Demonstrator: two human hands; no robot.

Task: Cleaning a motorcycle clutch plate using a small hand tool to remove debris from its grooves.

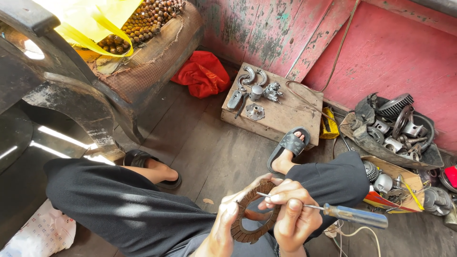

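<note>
Two hands worked together: left hand (223, 223) gripped a friction disc (250, 216); right hand (291, 212) clenched a screwdriver (333, 211), tip pointing left, handle right.

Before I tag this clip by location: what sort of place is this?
Probably a small, informal engine repair workshop: metal engine parts on a wooden box, a tray of gears, and hands working a ridged ring with a screwdriver.

Yellow plastic bag (93, 21) top left; printed white paper sheet (45, 233) bottom left
</note>
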